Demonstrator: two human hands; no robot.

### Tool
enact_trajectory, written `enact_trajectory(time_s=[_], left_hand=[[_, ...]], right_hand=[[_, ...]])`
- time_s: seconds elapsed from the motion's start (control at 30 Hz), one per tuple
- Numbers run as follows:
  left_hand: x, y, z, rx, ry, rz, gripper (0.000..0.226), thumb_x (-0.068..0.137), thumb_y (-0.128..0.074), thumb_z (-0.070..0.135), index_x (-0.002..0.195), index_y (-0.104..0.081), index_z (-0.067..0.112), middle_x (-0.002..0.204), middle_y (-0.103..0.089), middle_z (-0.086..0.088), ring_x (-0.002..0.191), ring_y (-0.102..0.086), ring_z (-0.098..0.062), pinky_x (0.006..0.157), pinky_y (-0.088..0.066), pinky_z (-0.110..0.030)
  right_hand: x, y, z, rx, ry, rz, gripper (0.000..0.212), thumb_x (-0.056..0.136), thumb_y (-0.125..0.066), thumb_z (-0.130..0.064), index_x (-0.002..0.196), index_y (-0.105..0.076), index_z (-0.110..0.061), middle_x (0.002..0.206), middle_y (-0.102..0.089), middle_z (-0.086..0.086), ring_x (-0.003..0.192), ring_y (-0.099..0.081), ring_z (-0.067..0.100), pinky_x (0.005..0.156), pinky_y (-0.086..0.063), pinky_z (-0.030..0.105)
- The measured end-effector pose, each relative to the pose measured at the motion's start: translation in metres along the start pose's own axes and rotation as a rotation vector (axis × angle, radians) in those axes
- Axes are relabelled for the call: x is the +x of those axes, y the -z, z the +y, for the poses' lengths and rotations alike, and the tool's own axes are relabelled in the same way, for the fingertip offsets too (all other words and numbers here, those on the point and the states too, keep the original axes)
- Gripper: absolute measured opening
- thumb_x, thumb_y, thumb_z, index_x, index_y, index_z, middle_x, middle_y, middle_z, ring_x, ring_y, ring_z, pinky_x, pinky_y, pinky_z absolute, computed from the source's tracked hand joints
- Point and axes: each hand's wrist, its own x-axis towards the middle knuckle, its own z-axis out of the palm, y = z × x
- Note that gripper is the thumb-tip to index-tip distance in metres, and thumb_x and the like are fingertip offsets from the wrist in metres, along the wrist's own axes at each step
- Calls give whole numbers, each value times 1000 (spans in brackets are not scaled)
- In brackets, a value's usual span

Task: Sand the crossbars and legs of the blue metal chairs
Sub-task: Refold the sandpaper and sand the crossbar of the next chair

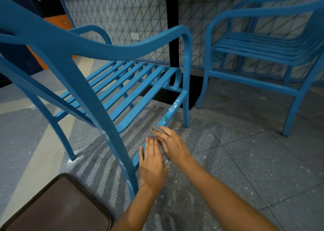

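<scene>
A blue metal chair point(98, 69) with a slatted seat stands in front of me. Its low side crossbar point(172, 109) runs between the near leg and the far leg and shows scuffed, pale patches. A grey piece of sandpaper point(155, 133) lies wrapped over the crossbar's near half. My right hand point(171, 144) presses on the sandpaper from the right. My left hand point(151, 158) lies flat over the crossbar just below it, with fingertips on the paper's edge. The near rear leg point(112, 139) has pale sanded streaks.
A second blue chair point(263, 60) stands to the right. A black post point(172, 29) rises behind the first chair, in front of a wire-mesh panel. A brown seat or stool point(57, 206) sits at the bottom left. The dusty grey tiled floor point(245, 151) spreads right.
</scene>
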Motion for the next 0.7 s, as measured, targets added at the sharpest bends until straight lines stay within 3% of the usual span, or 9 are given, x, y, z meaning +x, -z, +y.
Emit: enact_trajectory(time_s=[0.17,0.37,0.57,0.7], left_hand=[[1,0,-2,-12,8,12,78,91,-43,17,153,4,10,163,2,-6,150,7,-18,119,10,-39],[2,1,-8,81,-37,-6,83,95,-43,23,148,20,10,161,16,-3,148,16,-16,111,24,-41],[4,3,-9,96,-52,-15,74,97,-36,16,152,13,11,162,12,-2,149,13,-16,110,25,-42],[7,7,-12,105,-72,-37,73,96,-36,18,153,10,11,163,8,-2,149,8,-15,111,24,-42]], right_hand=[[15,3,12,-74,42,-36,44,94,-49,-3,135,-55,-17,140,-49,0,123,-50,22,99,-48,37],[36,15,32,-137,3,-31,43,95,-47,-6,135,-53,-21,136,-50,-3,115,-51,22,93,-50,40],[57,33,48,-211,-58,-50,50,92,-51,1,134,-55,-25,139,-49,-6,120,-48,23,97,-47,38],[67,42,36,-216,-69,-80,41,92,-52,-4,128,-60,-22,130,-54,0,121,-49,24,97,-46,41]])
